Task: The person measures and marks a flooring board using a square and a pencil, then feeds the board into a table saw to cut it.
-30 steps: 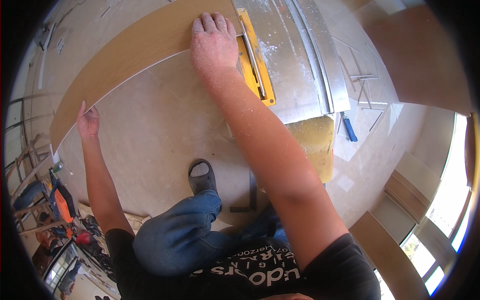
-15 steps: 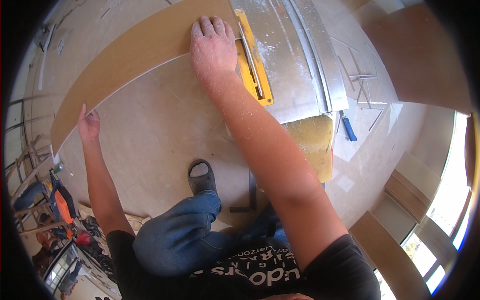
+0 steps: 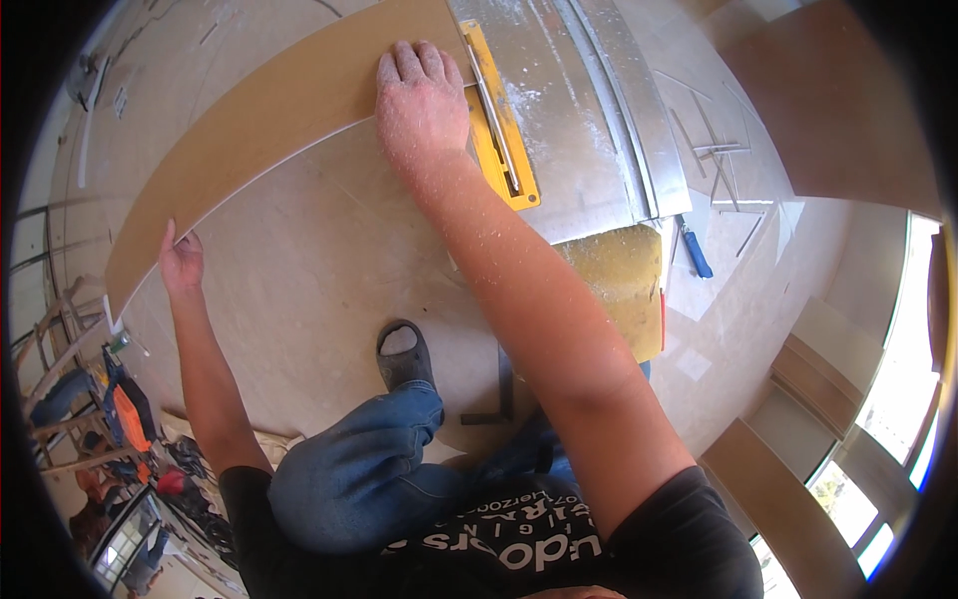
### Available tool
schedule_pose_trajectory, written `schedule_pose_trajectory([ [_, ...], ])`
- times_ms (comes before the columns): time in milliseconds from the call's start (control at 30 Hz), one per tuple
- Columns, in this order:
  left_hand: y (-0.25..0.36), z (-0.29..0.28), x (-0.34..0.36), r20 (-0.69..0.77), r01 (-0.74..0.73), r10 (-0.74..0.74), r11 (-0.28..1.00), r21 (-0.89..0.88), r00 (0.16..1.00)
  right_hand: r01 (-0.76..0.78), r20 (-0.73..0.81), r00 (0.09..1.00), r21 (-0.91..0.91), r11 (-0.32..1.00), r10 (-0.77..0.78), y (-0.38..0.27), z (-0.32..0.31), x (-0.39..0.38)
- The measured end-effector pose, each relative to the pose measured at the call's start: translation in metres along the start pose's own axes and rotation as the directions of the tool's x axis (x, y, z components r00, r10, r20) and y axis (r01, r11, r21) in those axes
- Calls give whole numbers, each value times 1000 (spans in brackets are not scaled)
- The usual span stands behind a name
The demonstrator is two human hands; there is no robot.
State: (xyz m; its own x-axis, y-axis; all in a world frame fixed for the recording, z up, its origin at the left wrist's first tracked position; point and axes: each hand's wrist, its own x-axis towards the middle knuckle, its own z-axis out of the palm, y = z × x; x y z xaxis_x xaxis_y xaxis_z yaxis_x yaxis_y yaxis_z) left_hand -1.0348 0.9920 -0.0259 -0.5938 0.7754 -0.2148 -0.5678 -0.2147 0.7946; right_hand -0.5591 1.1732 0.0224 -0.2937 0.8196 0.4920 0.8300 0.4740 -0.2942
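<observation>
A long tan board (image 3: 269, 110) with a pale edge stretches from the far left to the saw table. Near its left end, my left hand (image 3: 182, 264) pinches the near edge, thumb on top and the fingers partly hidden underneath. My right hand (image 3: 423, 105) lies over the near edge by the board's right end, fingers together on top and thumb hidden. Just right of those fingers is a yellow slotted plate (image 3: 519, 185), with a thin metal strip along its slot. It is set into the metal saw table (image 3: 569, 130), which is dusted with white powder.
Below the table is a yellow saw body (image 3: 614, 285). A blue-handled tool (image 3: 696, 255) hangs or lies by the table's right corner. Thin offcut strips (image 3: 718, 150) litter the floor at right. Large boards (image 3: 778, 499) lean near the windows. Clothes and clutter (image 3: 130, 409) fill the lower left.
The board's left end and my left hand have shifted slightly nearer and to the right. My right hand has come slightly nearer, still over the board's edge.
</observation>
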Motion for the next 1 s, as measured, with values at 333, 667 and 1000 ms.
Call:
schedule_pose_trajectory([
  [333, 4, -12, -4, 74, 30, -28, 999, -22, 997, 29, -45, 999, 5, 1000, -29, 0, 2, -6],
  [667, 3, -12, -8, 38, 9, -8, 1000, -18, 999, 32, -39, 999, 15, 999, -31, 0, -1, -11],
  [1000, 0, -5, -20, 14, 5, -5, 1000, 5, 1000, 36, -54, 998, 5, 999, -36, 0, -5, -17],
])
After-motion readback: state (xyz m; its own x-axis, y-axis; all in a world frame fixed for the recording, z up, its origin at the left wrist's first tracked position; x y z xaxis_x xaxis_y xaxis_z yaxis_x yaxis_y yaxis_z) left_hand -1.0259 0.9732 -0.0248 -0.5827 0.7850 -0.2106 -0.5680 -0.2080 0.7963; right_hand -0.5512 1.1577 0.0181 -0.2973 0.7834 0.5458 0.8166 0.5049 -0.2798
